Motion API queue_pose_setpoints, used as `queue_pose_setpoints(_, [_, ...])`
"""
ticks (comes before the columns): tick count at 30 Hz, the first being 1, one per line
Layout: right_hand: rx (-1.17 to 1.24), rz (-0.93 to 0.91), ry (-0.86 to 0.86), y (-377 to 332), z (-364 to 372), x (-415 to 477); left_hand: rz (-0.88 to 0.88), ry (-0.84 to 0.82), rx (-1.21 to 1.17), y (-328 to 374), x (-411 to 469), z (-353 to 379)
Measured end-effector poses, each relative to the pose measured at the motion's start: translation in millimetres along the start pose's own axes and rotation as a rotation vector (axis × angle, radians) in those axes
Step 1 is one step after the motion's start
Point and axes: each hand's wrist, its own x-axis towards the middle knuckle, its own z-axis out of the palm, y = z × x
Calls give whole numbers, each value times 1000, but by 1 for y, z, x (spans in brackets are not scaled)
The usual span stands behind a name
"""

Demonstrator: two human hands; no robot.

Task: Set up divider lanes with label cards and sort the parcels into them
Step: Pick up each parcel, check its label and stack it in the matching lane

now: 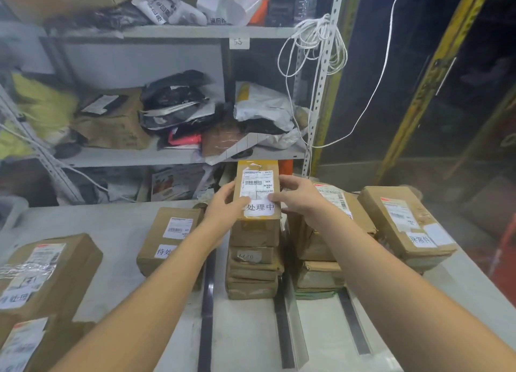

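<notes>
A brown parcel with a shipping label and a white card reading 处理中 lies on top of the middle stack of parcels. My left hand grips its left edge, thumb on the card. My right hand grips its right edge, thumb on the label. Dark divider strips mark lanes on the white table. A parcel with a card sits in the lane to the left. Two more stacks stand to the right.
Two labelled parcels lie at the table's left front. Behind the table, metal shelves hold bags and boxes. A white cord hangs from the shelf post. A dark glass door with yellow frame is at the right.
</notes>
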Motion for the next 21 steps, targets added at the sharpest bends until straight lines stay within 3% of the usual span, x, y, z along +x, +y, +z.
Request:
queue_pose_setpoints(8, [-70, -48, 119, -9, 5, -1, 36, 0, 92, 8, 4, -12])
queue_pose_setpoints(14, [-454, -192, 174, -27, 14, -16, 38, 37, 255, 15, 2, -22])
queue_pose_setpoints(21, [-611, -422, 111, -43, 44, -33, 175, 167, 589, 34, -26, -41])
